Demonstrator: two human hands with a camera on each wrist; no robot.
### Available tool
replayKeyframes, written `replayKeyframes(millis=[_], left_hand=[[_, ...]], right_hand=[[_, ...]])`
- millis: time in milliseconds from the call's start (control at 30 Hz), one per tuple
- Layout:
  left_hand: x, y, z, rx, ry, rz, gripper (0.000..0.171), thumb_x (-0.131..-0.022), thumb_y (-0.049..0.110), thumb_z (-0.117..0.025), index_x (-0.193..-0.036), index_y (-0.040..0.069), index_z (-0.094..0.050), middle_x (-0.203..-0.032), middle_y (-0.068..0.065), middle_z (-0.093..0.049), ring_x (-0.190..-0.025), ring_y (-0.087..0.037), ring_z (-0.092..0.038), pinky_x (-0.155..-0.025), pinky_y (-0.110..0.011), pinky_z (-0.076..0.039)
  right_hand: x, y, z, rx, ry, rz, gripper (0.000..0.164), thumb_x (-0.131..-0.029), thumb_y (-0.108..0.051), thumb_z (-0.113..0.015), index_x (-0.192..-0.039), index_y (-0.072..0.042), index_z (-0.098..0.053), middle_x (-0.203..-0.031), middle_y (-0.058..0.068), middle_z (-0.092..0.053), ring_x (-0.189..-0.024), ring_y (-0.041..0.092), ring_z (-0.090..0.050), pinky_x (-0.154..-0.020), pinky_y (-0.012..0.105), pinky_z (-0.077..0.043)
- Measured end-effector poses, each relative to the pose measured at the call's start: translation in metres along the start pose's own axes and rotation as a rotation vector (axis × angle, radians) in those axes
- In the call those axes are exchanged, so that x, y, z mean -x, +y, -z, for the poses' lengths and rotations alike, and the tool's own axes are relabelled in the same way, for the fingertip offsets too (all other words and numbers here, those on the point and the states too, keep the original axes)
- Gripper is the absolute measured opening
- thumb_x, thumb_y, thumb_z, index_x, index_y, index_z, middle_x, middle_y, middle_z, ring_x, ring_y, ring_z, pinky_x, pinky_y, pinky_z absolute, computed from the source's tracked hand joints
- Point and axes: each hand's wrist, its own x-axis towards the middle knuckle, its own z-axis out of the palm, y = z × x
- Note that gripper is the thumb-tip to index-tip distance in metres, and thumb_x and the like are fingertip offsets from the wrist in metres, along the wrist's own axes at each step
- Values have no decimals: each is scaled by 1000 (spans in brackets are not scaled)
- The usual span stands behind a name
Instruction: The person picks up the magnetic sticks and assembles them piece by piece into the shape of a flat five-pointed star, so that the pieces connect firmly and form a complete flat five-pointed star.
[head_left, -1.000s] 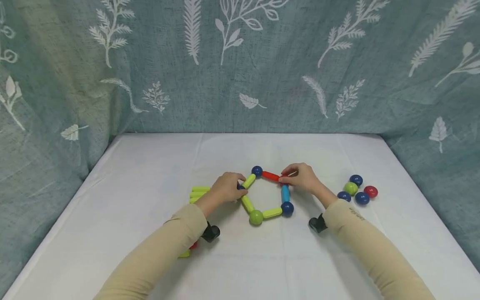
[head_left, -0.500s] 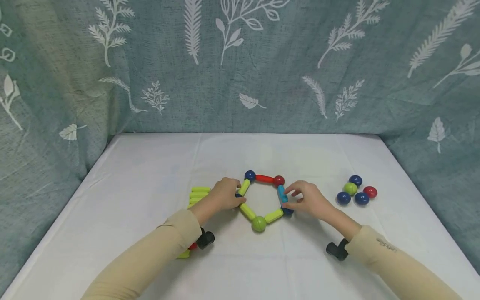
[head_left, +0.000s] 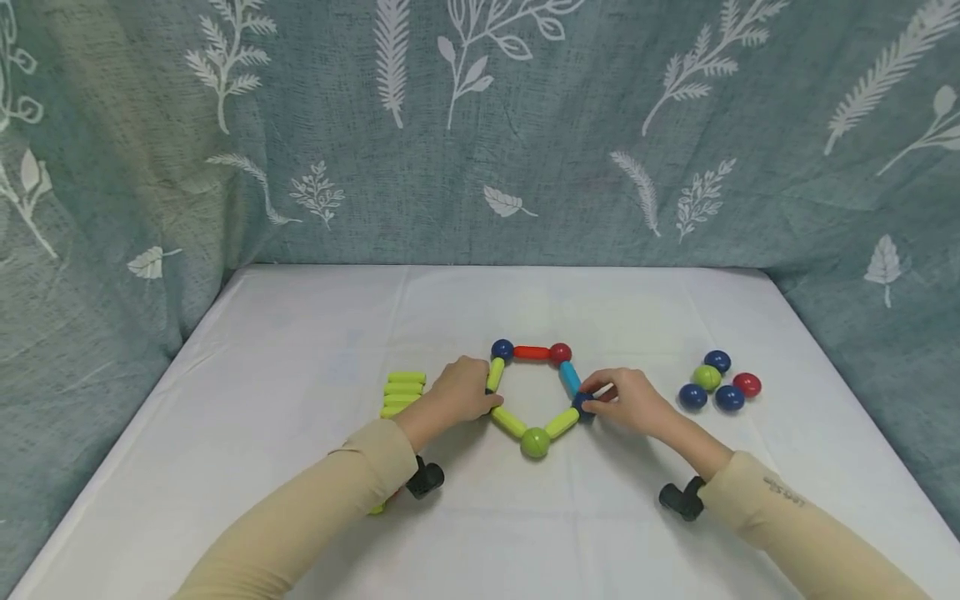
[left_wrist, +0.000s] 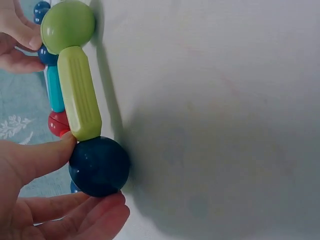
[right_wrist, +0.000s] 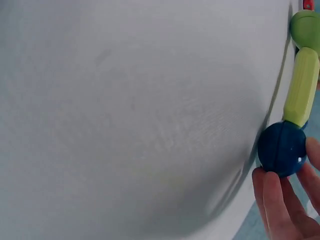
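On the white table lies a five-sided ring of magnetic rods and balls. My left hand (head_left: 461, 390) pinches the blue ball (left_wrist: 99, 167) at its left corner between thumb and fingers. At the right corner, my right hand (head_left: 628, 402) holds another blue ball (right_wrist: 281, 149) with its fingertips. A green ball (head_left: 536, 443) forms the near corner, joined to both held balls by lime rods (head_left: 561, 423). Along the far side, a red rod (head_left: 532, 352) links a blue ball (head_left: 502, 350) to a red ball (head_left: 560, 353). A light-blue rod (head_left: 570, 377) runs from the red ball to the right hand.
Several loose balls, including a green one (head_left: 707, 377) and a red one (head_left: 747, 384), sit to the right. Lime rods (head_left: 406, 389) lie in a row left of the ring, partly behind the left forearm, with more pieces under the sleeve. A patterned curtain (head_left: 480, 133) hangs behind the table.
My right hand has left the red ball and come nearer, onto the blue ball at the right corner. The ring has turned and evened out, its green ball shifting right. The left hand keeps its ball.
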Motion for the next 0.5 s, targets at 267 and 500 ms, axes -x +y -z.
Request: replayKeyframes(millis=[267,500], left_hand=[[-2,-13,16,-21,-66,30,36,-88,24,-62,-111,-3,-58,-98,-15,-62,-85,-22,-59,-75,-33,-49],[6,-68,51,-36,-47,-8,35,-92,10,-50,-122,-8,-52,-112,-23,-58,-106,-34,-54,-90,-44,-43]], right_hand=[[-7,1,2,11,-24,-42,19,-84,-6,-65,-102,0,-65,-102,16,-63,-84,23,-61,-71,32,-52],[-4,3,5,13,-28,-69,20,-84,-6,-65,-102,0,-65,-102,16,-63,-83,22,-60,-71,32,-51]])
